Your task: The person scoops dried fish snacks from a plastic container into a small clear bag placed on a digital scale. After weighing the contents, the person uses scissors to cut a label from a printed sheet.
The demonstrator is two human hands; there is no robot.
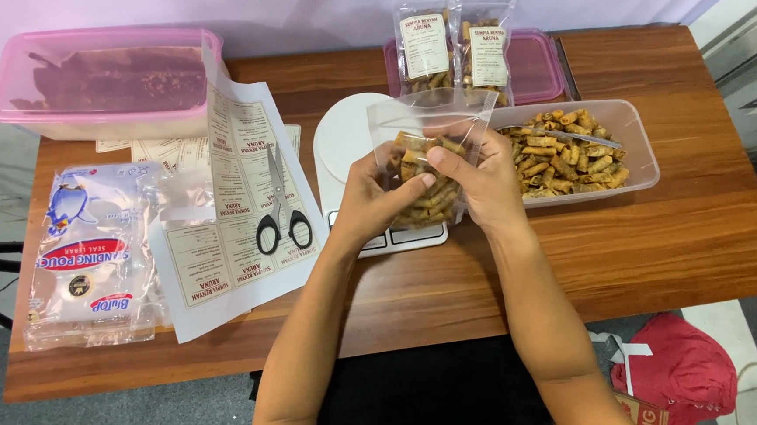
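- My left hand (376, 199) grips the left side of a clear pouch (428, 161), the thumb pressed across its front and the fingers (367, 165) curled round it.
- My right hand (480, 180) grips the pouch's right side, thumb on the front, fingers closed behind.
- The pouch is part filled with small golden fried rolls; its open mouth points away from me.
- I hold the pouch just above a white kitchen scale (348, 140), which I take as my landmark on the wooden surface (687, 237).
- Right of the scale, just beside it, stands a clear tub (632, 140) of the same fried rolls, with a spoon (566, 135) lying on top of them.
- Beyond the scale, two filled, labelled pouches (454, 46) stand upright in front of a pink-lidded box (538, 67).
- Left of the scale lies a sheet of printed labels (230, 221) with black-handled scissors (281, 218) on it.
- Further left of the scale is a pack of empty pouches (88, 256).
- Far left and beyond the scale sits a pink-lidded container (103, 80) with something dark inside.
- On the floor, nearer me and right of the scale, lies a red bag (681, 369).
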